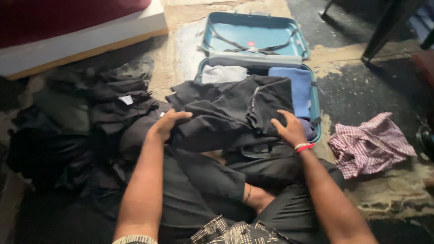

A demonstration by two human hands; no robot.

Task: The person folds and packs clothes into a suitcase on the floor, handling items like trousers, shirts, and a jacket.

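A black garment [230, 108] lies partly folded across the near edge of an open teal suitcase [315, 106] on the floor. My left hand [165, 124] grips the garment's left edge. On its right side, my right hand [289, 129] presses down with fingers spread; that wrist wears a red and white band. Inside the suitcase lie a folded blue cloth [298, 88] and a folded grey cloth [224, 73]. The suitcase lid [253, 34] stands open behind, with crossed straps.
A heap of dark clothes [86, 122] lies to the left. A red-and-white checked garment [368, 144] is crumpled on the floor to the right. A mattress edge [90, 36] runs along the far left. Furniture legs [384, 27] stand at far right. My legs are crossed below.
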